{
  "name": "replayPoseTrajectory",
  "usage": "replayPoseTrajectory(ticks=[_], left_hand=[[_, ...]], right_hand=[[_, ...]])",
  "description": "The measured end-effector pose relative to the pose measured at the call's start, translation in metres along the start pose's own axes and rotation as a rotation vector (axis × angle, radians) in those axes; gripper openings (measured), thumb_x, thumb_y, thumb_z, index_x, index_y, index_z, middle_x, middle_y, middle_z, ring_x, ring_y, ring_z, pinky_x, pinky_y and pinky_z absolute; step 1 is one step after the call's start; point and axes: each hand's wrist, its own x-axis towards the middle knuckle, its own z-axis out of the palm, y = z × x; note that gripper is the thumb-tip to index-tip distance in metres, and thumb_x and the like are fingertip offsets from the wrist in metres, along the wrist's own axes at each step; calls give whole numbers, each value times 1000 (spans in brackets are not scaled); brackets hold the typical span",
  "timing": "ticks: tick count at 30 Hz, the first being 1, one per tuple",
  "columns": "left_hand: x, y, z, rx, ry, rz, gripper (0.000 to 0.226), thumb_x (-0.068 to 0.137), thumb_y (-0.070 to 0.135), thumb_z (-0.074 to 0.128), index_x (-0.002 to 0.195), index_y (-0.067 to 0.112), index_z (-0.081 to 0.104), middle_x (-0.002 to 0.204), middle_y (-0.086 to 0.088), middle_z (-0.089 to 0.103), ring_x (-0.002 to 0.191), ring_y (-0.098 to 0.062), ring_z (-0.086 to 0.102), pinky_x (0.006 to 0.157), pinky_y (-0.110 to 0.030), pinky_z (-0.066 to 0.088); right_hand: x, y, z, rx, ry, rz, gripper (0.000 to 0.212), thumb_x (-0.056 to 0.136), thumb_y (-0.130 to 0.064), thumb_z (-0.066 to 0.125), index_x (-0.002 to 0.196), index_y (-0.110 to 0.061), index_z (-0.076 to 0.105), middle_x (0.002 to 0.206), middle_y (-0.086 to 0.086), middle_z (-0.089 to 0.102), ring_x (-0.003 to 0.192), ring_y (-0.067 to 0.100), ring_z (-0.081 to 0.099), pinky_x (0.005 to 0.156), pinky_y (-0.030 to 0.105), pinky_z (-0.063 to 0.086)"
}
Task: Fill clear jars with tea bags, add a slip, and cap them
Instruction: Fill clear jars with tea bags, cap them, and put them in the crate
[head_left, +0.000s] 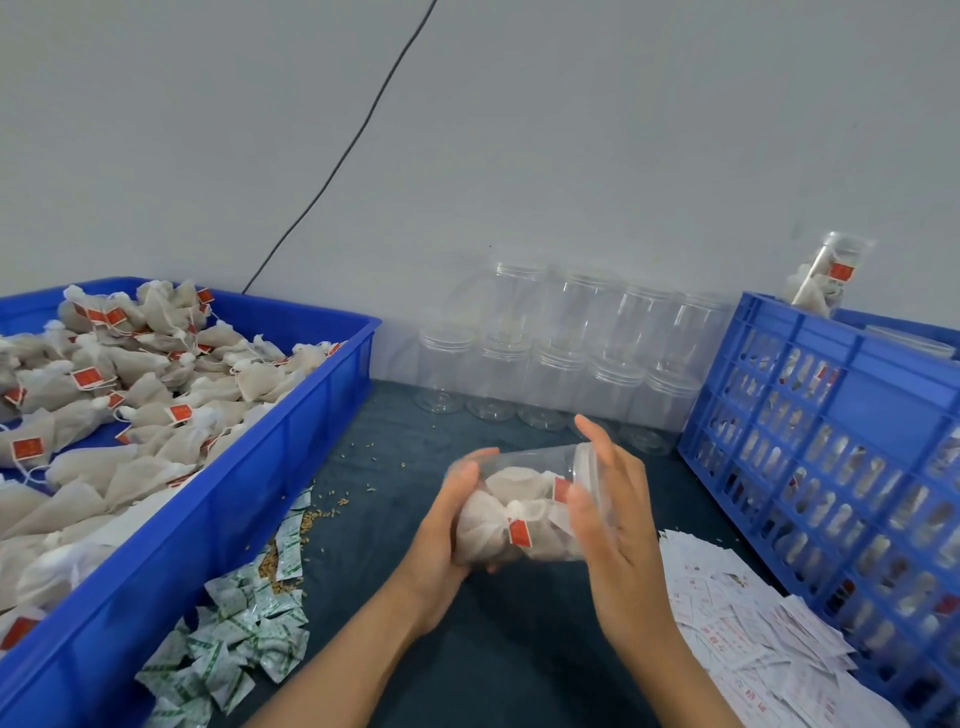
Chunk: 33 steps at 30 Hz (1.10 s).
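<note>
Clear jar (524, 506) of tea bags lies tilted, gripped by the left hand (447, 525). Right hand (613, 514), fingers straight, presses its cap end, probably seating the lid.

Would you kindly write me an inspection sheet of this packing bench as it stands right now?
Surface: dark cloth-covered table, scattered grain near the tray.
Job's things: filled jar tilted, in both hands; blue tray of tea bags on the left; empty jars stacked at the wall; slips piled on the right; blue crate of filled jars on the right.
Clutter: green-printed sachets beside the tray.
Grip: left hand holds the jar's base end; right hand lies on its cap end, fingers straight.
Cables: black cable running down the wall.
Surroundings: plain grey wall.
</note>
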Motion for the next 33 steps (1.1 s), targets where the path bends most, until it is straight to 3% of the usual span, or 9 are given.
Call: replayPoseTrajectory(ticks=[5, 8, 10, 12, 16, 19, 23, 29, 33], left_hand=[[-1, 2, 0, 205, 28, 218, 59, 76, 48, 61, 133, 40, 47, 122, -13, 61, 111, -28, 62, 97, -37, 51], [0, 2, 0, 129, 47, 148, 52, 79, 47, 57, 130, 35, 51, 120, -14, 62, 99, -26, 66, 78, -29, 55], [0, 2, 1, 39, 61, 54, 55, 79, 52, 50, 128, 27, 52, 108, -11, 66, 77, -17, 64, 53, -23, 47], [1, 2, 0, -3, 76, 20, 59, 78, 54, 48, 128, 24, 53, 98, -6, 67, 67, -12, 59, 45, -23, 39], [0, 3, -2, 57, 73, 47, 63, 68, 59, 60, 126, 34, 53, 100, -2, 69, 79, -14, 63, 54, -21, 45], [1, 3, -1, 66, 83, 26, 62, 71, 58, 57, 126, 31, 53, 96, -1, 68, 73, -13, 62, 52, -24, 43], [4, 0, -3, 50, 90, 21, 53, 78, 56, 51, 124, 29, 55, 91, 0, 68, 66, -11, 59, 45, -23, 38], [6, -4, -10, 128, 146, 13, 64, 65, 65, 57, 119, 31, 57, 86, 3, 68, 65, -9, 61, 45, -23, 40], [7, -4, -10, 131, 80, -33, 64, 79, 57, 47, 118, 8, 60, 77, -8, 64, 59, -16, 56, 44, -25, 39]], right_hand=[[5, 6, -5, 345, -103, 512, 40, 92, -64, 39, 128, -47, 48, 133, -10, 56, 122, 13, 56, 104, 48, 45], [6, 7, -11, 282, -170, 425, 51, 99, -40, 47, 147, -33, 31, 151, 2, 37, 138, 19, 37, 113, 42, 34], [10, 1, -9, 199, -182, 278, 66, 90, -42, 52, 149, -38, 23, 153, -13, 25, 139, 2, 26, 107, 16, 36], [1, -8, -10, 192, -245, 205, 61, 88, -47, 52, 144, -47, 28, 147, -27, 27, 137, -10, 25, 105, 13, 35], [5, -5, -8, 199, -184, 378, 54, 87, -55, 45, 139, -42, 36, 142, -11, 41, 124, -3, 44, 99, 17, 40], [15, -4, -6, 151, -156, 443, 61, 92, -46, 39, 148, -28, 25, 152, 1, 30, 137, 14, 35, 113, 36, 31], [1, -8, -12, 210, -214, 291, 54, 89, -48, 52, 139, -48, 33, 146, -17, 35, 137, 4, 33, 113, 34, 33], [3, 7, -11, 64, -217, 447, 69, 72, -77, 40, 136, -52, 33, 125, -4, 53, 116, 9, 54, 104, 38, 43], [-2, 4, -10, -100, -182, 184, 65, 81, -81, 28, 140, -53, 23, 135, -38, 28, 126, -21, 29, 102, 9, 27]])
